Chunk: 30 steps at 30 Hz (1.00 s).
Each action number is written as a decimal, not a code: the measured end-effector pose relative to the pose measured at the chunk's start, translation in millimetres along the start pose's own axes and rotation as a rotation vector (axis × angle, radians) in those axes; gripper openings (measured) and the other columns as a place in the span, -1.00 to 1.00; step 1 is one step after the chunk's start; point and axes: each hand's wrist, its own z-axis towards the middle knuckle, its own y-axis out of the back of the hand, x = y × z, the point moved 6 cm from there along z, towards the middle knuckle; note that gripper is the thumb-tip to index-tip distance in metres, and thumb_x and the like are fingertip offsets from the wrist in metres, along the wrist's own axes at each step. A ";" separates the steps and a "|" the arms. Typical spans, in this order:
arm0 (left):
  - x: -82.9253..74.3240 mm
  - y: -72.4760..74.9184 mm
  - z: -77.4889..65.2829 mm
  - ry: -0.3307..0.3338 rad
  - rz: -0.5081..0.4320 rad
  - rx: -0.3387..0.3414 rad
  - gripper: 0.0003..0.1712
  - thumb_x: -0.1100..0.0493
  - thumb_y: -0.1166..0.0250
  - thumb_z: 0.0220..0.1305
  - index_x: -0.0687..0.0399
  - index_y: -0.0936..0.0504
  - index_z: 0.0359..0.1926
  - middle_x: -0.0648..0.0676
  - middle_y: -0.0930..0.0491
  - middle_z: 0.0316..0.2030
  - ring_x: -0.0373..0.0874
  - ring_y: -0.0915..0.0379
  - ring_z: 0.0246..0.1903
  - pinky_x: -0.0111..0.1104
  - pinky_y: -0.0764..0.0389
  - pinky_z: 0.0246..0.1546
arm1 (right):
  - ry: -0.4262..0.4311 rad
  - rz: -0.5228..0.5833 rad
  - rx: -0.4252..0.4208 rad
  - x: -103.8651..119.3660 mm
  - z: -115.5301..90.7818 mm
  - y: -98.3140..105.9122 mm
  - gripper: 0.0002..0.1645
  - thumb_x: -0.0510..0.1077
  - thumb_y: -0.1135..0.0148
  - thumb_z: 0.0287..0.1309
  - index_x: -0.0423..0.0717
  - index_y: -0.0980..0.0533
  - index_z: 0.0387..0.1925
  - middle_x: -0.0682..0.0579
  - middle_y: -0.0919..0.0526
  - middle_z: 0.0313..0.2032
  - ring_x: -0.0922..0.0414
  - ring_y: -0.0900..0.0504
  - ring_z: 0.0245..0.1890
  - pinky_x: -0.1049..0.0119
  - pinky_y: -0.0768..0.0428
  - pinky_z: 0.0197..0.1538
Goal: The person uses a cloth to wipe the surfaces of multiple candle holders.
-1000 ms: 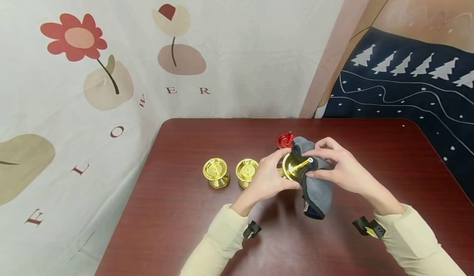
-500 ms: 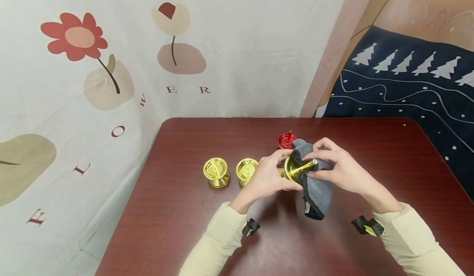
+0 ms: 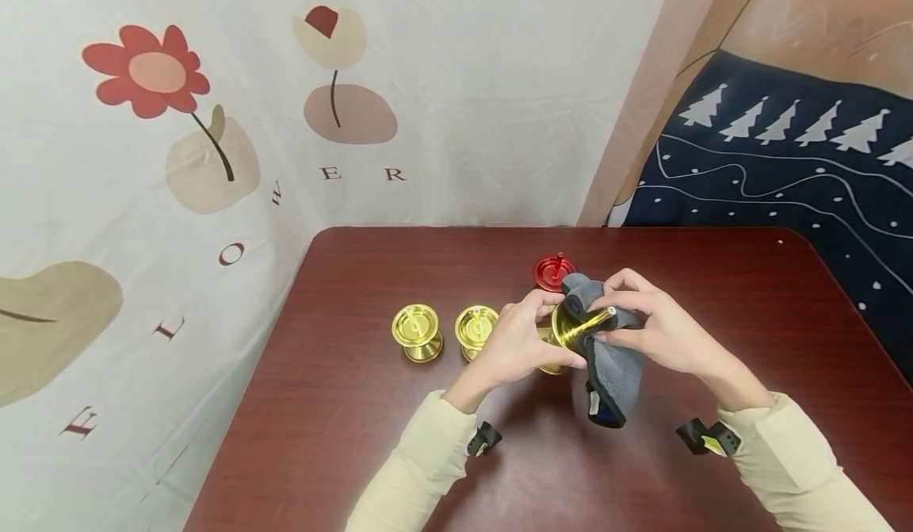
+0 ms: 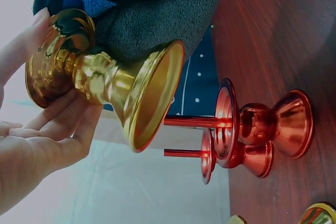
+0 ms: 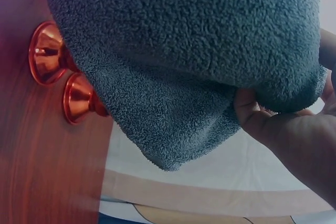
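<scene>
My left hand grips a shiny gold candle holder above the table, fingers and thumb around its dish. In the left wrist view the gold candle holder lies tilted, its flared hollow base uncovered. A grey cloth with dark edging and a blue underside hangs from my right hand, which pinches it against the holder's dish and spike. From the right wrist, the cloth fills most of the view and hides the holder; thumb and fingers of the right hand pinch its edge.
Two more gold candle holders, one at left and one partly behind the left hand, stand upright on the reddish-brown table. Behind the cloth is a red candle holder; the left wrist view shows a second red candle holder beside it.
The held candle holder has tilted, its spike tip shifting slightly right and its base showing below the left hand. Both hands stay nearly in place, with the cloth still against the holder.
</scene>
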 end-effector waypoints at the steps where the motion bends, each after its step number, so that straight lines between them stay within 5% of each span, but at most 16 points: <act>1: -0.2 0.2 0.1 0.003 0.007 0.003 -0.17 0.08 -0.59 -0.34 0.25 -0.44 0.03 0.18 -0.58 -0.07 -0.10 -0.51 -0.06 -0.44 -0.46 -0.06 | -0.001 -0.001 -0.003 -0.2 0.0 0.6 -0.62 -0.35 -0.48 -0.29 -0.10 -0.62 -0.29 0.12 -0.36 -0.26 0.25 -0.33 -0.20 0.43 -0.47 -0.34; 22: 3.4 1.2 2.3 -0.008 0.025 0.030 -0.16 0.07 -0.58 -0.33 0.28 -0.44 0.04 0.17 -0.57 -0.06 -0.18 -0.51 -0.08 -0.49 -0.46 -0.10 | -0.036 0.032 0.011 4.2 0.7 14.7 -0.50 -0.35 -0.48 -0.30 -0.08 -0.59 -0.17 0.12 -0.41 -0.23 0.25 -0.34 -0.18 0.43 -0.50 -0.32; 30: 3.5 1.2 1.5 0.005 0.021 0.051 -0.15 0.07 -0.58 -0.32 0.27 -0.44 0.05 0.15 -0.54 -0.01 -0.15 -0.50 -0.05 -0.47 -0.45 -0.06 | 0.017 0.040 0.014 7.6 1.8 16.5 -0.53 -0.41 -0.46 -0.30 -0.06 -0.61 -0.22 0.10 -0.41 -0.23 0.24 -0.34 -0.18 0.42 -0.49 -0.39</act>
